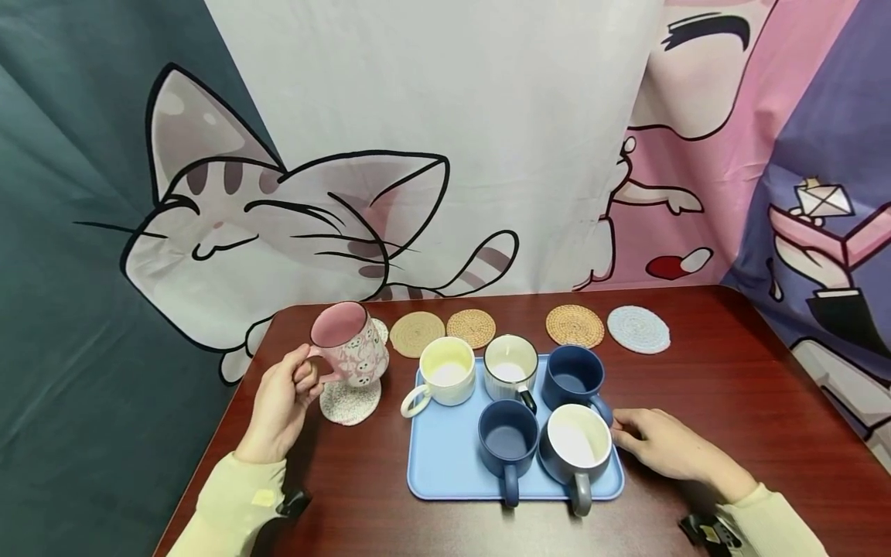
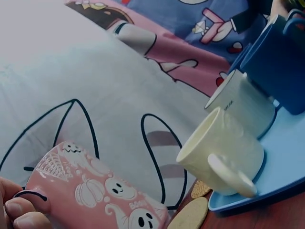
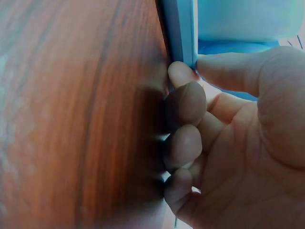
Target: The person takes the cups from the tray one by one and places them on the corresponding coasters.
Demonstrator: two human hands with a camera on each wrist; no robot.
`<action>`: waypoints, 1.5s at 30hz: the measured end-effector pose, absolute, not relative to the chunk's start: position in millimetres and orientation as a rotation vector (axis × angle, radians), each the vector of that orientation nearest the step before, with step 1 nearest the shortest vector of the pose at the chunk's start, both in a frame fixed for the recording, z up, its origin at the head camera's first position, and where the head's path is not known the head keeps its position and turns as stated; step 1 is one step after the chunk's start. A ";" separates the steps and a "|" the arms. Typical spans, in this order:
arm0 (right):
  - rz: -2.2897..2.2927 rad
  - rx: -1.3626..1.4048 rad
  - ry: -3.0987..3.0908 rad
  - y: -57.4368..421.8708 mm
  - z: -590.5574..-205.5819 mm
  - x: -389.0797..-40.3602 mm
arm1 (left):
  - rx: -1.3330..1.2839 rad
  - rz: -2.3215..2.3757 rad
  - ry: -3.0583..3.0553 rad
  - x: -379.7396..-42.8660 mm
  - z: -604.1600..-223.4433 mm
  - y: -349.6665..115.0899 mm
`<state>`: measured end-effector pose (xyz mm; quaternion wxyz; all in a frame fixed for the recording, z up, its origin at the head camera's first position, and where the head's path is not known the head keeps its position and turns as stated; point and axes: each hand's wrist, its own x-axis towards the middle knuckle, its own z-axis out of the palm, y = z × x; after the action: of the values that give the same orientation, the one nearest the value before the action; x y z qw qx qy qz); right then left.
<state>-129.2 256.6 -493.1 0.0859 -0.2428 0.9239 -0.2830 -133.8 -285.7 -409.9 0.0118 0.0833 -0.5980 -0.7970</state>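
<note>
My left hand (image 1: 280, 402) grips the handle of a pink mug (image 2: 102, 191) with raised ghost and pumpkin figures. The mug is tilted and overlaps a speckled white coaster (image 1: 350, 402) in the head view. At the other side, my right hand (image 1: 664, 445) pinches the right edge of a light blue tray (image 3: 183, 33) between thumb and fingers. The tray carries a pale yellow mug (image 1: 448, 375), a white mug with a black handle (image 1: 510, 367), two navy mugs, one behind (image 1: 572, 379) and one in front (image 1: 506, 445), and a grey mug with a white inside (image 1: 576, 445).
Behind the tray lie round woven coasters: a beige one (image 1: 416, 334), two tan ones, left (image 1: 471, 328) and right (image 1: 575, 326), and a light blue one (image 1: 639, 329). Another white coaster (image 1: 380, 329) is partly hidden by the pink mug. A cartoon-printed cloth (image 1: 543, 155) hangs behind the brown table (image 1: 703, 387).
</note>
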 end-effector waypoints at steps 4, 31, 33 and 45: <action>-0.853 -0.723 2.754 256.3 -492.5 -128.6 | 0.319 -2.462 -1.870 -147.8 -415.2 -283.7; -0.851 -0.733 2.757 256.1 -492.1 -128.6 | 0.527 -2.326 -1.753 -218.0 -463.9 -289.8; -0.853 -0.738 2.758 255.9 -492.1 -128.7 | 0.530 -2.309 -1.758 -219.2 -466.0 -290.3; -0.847 -0.718 2.753 257.2 -493.4 -129.1 | 0.561 -2.294 -1.745 -221.6 -470.8 -292.1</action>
<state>-129.1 257.2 -493.4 0.0863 -0.2410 0.9240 -0.2842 -221.6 -292.1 -470.8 0.1027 0.1900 -0.5911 -0.7771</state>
